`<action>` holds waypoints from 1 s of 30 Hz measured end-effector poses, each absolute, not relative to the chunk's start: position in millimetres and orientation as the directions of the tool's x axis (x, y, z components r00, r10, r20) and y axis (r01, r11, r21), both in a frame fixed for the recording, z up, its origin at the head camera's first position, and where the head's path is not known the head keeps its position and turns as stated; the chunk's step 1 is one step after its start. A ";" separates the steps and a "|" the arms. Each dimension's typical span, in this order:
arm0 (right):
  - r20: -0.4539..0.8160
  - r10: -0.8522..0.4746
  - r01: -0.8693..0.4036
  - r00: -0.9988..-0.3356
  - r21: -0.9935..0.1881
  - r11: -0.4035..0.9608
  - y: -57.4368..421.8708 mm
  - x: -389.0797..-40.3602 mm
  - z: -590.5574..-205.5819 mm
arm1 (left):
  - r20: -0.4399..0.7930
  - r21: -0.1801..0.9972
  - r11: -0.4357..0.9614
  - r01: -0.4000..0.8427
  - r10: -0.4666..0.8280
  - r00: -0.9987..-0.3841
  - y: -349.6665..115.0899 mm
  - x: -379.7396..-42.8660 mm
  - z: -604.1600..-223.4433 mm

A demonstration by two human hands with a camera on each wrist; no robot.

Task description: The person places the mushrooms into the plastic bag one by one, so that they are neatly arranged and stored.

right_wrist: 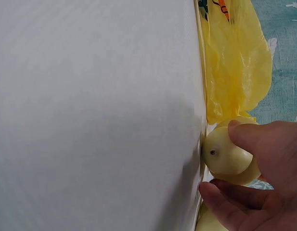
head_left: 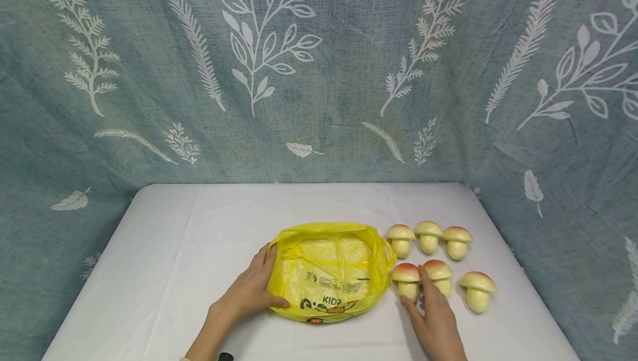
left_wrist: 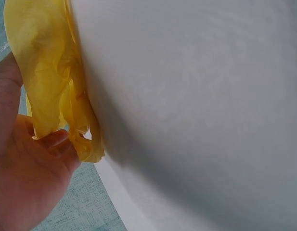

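Note:
A yellow plastic bag [head_left: 329, 272] with printed lettering sits with its mouth spread wide. My left hand [head_left: 256, 289] holds the bag's left side; in the left wrist view, the hand [left_wrist: 32, 168] has bag film [left_wrist: 47, 72] between thumb and curled fingers. Just right of the bag, my right hand [head_left: 433, 316] grips a toy mushroom [head_left: 407, 280] with a reddish cap and pale stem. The right wrist view shows the thumb on this mushroom [right_wrist: 230, 151]. Another red-capped mushroom [head_left: 438, 278] is close behind the right fingers, partly covered by them.
Three mushrooms [head_left: 428, 236] stand in a back row right of the bag, and one more mushroom [head_left: 478, 292] is at the far right. White cloth covers the table [head_left: 164, 250]. A leaf-patterned curtain [head_left: 339, 73] hangs behind it. A small black object [head_left: 226, 356] shows near the left forearm.

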State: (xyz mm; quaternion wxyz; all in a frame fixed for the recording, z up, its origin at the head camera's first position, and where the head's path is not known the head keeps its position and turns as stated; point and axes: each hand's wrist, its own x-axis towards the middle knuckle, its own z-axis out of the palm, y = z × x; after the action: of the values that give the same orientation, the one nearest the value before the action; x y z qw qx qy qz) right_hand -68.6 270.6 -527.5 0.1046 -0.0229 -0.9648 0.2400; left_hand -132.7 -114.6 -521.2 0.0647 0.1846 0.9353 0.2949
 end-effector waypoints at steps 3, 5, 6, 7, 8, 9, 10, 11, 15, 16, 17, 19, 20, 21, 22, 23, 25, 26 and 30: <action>0.192 0.093 -0.010 -0.977 -0.479 0.878 270.9 -69.0 -528.2 | -0.005 0.575 0.756 0.314 0.386 -0.922 -114.8 -132.6 -521.0; 0.179 0.096 -0.004 -0.979 -0.491 0.871 270.9 -69.2 -528.0 | -0.001 0.573 0.756 0.318 0.388 -0.921 -114.9 -132.8 -520.8; 0.170 0.099 0.002 -0.981 -0.494 0.869 270.8 -69.4 -527.8 | 0.000 0.573 0.755 0.319 0.389 -0.921 -114.9 -132.9 -520.6; 0.158 0.101 0.009 -0.982 -0.501 0.866 270.6 -69.5 -527.1 | 0.001 0.573 0.755 0.319 0.389 -0.921 -114.9 -133.1 -520.5; 0.145 0.104 0.017 -0.984 -0.506 0.862 270.4 -69.6 -526.5 | 0.002 0.572 0.755 0.320 0.389 -0.921 -115.1 -133.3 -520.6; 0.134 0.107 0.024 -0.985 -0.509 0.860 270.3 -69.7 -525.9 | -0.002 0.572 0.757 0.318 0.388 -0.921 -115.1 -133.6 -520.5; 0.124 0.111 0.032 -0.986 -0.513 0.858 270.1 -69.9 -525.4 | -0.004 0.572 0.757 0.316 0.388 -0.922 -115.2 -133.7 -520.6; 0.118 0.115 0.038 -0.986 -0.515 0.856 269.9 -70.0 -525.0 | -0.006 0.571 0.758 0.315 0.387 -0.922 -115.2 -134.0 -520.8; 0.130 0.120 0.036 -0.984 -0.516 0.856 269.5 -70.8 -524.5 | -0.006 0.567 0.760 0.317 0.389 -0.921 -115.4 -135.1 -520.6; 0.137 0.119 0.032 -0.983 -0.517 0.856 269.0 -70.6 -524.8 | -0.006 0.565 0.762 0.317 0.388 -0.922 -115.9 -134.7 -520.9; 0.146 0.117 0.026 -0.982 -0.517 0.856 268.7 -70.4 -524.9 | -0.001 0.564 0.761 0.320 0.388 -0.922 -116.5 -134.5 -521.1; 0.157 0.119 0.022 -0.980 -0.515 0.857 268.0 -70.0 -524.0 | 0.006 0.563 0.760 0.325 0.389 -0.921 -117.4 -134.6 -521.3; 0.161 0.121 0.022 -0.979 -0.513 0.858 267.8 -69.7 -523.4 | 0.008 0.561 0.760 0.327 0.390 -0.921 -117.7 -134.9 -521.4; 0.166 0.123 0.020 -0.978 -0.516 0.856 267.7 -69.3 -522.4 | 0.010 0.562 0.760 0.327 0.390 -0.921 -117.9 -135.4 -521.5; 0.171 0.124 0.018 -0.977 -0.519 0.854 267.8 -68.9 -521.4 | 0.013 0.563 0.758 0.330 0.390 -0.921 -117.9 -136.0 -521.7; 0.174 0.126 0.017 -0.977 -0.522 0.853 267.8 -68.2 -520.1 | 0.017 0.565 0.755 0.331 0.391 -0.920 -117.9 -136.6 -521.6; 0.183 0.128 0.013 -0.975 -0.528 0.849 268.1 -66.4 -518.3 | 0.007 0.565 0.758 0.326 0.390 -0.921 -117.5 -137.7 -521.6; 0.189 0.127 0.007 -0.974 -0.531 0.847 268.2 -65.6 -517.7 | 0.005 0.566 0.758 0.323 0.389 -0.921 -117.3 -138.1 -521.6; 0.224 0.122 -0.016 -0.967 -0.533 0.846 267.7 -63.0 -516.6 | -0.014 0.562 0.768 0.307 0.380 -0.925 -117.4 -136.8 -522.6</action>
State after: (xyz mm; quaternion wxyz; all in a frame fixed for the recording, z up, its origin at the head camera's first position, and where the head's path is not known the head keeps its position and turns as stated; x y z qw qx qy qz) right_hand -63.0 267.7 -516.6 0.1258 -0.0278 -0.9525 0.2759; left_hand -136.8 -117.4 -522.6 0.0636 0.1829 0.9381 0.2873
